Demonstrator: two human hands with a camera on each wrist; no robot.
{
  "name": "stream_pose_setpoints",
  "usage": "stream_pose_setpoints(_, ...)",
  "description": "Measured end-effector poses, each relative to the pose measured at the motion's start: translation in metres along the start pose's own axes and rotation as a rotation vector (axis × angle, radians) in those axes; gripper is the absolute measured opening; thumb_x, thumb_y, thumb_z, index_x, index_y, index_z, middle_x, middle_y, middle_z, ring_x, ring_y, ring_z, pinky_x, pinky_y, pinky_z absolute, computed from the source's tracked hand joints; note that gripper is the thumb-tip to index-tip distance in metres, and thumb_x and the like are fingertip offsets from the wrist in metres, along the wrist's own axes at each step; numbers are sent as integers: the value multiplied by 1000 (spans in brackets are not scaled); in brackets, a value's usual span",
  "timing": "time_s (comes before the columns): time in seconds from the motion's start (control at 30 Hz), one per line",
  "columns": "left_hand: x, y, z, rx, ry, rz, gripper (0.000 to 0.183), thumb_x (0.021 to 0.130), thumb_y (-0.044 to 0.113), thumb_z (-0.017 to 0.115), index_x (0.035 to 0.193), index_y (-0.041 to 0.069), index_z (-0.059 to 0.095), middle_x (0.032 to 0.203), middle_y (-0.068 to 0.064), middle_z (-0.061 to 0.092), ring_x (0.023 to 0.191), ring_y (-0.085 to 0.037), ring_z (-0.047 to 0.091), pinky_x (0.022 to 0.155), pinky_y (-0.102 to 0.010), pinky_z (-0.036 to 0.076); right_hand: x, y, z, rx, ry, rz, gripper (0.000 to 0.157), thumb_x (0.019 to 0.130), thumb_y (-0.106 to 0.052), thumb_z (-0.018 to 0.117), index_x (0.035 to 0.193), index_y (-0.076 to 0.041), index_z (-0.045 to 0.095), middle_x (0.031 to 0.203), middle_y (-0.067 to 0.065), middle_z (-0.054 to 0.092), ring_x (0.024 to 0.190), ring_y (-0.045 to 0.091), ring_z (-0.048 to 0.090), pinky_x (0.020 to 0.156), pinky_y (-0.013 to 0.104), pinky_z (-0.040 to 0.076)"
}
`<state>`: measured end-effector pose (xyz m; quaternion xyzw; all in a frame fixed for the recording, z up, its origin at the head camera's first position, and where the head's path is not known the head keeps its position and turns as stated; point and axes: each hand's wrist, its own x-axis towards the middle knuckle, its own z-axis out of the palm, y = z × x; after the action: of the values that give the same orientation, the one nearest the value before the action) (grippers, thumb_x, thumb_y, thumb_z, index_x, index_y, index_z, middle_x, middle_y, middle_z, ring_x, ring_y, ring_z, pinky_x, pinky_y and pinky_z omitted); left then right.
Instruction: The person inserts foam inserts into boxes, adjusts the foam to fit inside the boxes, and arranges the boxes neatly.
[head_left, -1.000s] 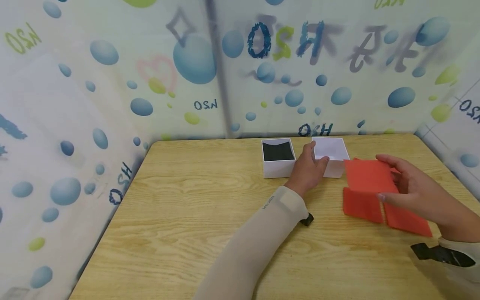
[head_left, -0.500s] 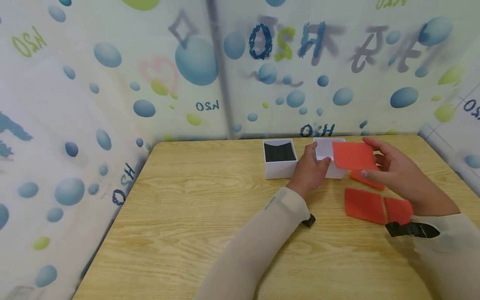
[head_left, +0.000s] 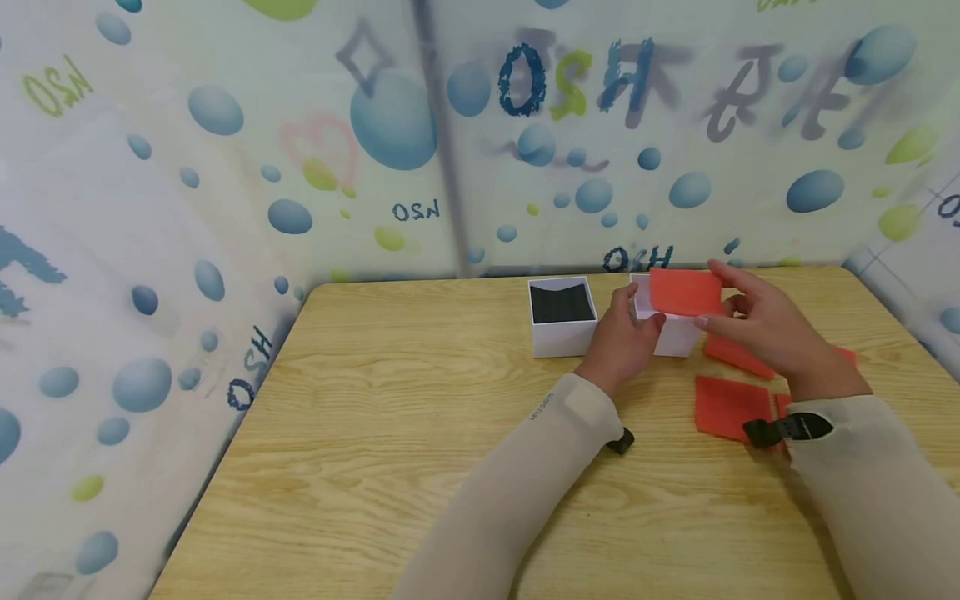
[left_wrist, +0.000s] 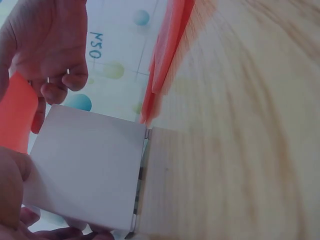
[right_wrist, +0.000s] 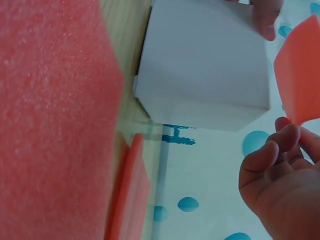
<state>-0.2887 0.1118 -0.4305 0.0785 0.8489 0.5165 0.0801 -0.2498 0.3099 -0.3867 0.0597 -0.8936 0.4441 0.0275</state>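
My left hand (head_left: 618, 342) grips a small open white box (head_left: 678, 337), its thumb at the near rim and its fingers along the left side. In the left wrist view the plain front of that box (left_wrist: 87, 167) shows between thumb and fingers. My right hand (head_left: 772, 321) pinches a thin red foam sheet (head_left: 684, 292) by its right edge, holding it above the box opening. In the right wrist view the sheet (right_wrist: 300, 75) is apart from the box. What lies deep inside this box is hidden.
Several more red foam sheets (head_left: 732, 407) lie on the wooden table (head_left: 360, 417), partly under my right forearm. A second white box (head_left: 562, 340) with black sheet material (head_left: 561, 307) inside stands left of my left hand. A patterned wall covering (head_left: 300, 150) rises behind the table.
My right hand has carried the red foam sheet left and away from me, from over the other sheets to above the white box. The left hand stays on the box.
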Motion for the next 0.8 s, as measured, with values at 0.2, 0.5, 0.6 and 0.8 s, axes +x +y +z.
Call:
stream_pose_setpoints(0.2,0,0,-2,-1,-17,24,66,105,49,62,162,33,32,163,9,47,147,-17,51,117,-47,46,14,-2,1,-96,-50,49,85,102,-31,72,170,-19,23,152,20,42,95,21,51,63,25,51)
stream_pose_setpoints(0.5,-1,0,-3,-12,-26,34,65,106,45,63,161,35,31,161,11,49,146,-16,52,119,-47,44,28,-5,-2,-158,-138,46,89,100,-32,74,170,-13,22,147,20,43,99,28,49,59,27,48)
stream_pose_setpoints(0.6,-2,1,-3,-14,-26,31,65,105,44,63,161,35,31,161,11,50,145,-16,52,119,-48,45,31,-3,-2,-162,-158,56,90,100,-31,74,170,-14,20,147,21,42,100,29,49,59,27,49)
stream_pose_setpoints(0.8,-2,1,-3,-23,-24,22,64,105,42,65,160,36,32,161,11,49,146,-17,51,118,-48,46,36,3,0,-184,-191,36,91,101,-28,73,170,-9,17,152,24,38,92,27,51,58,28,47)
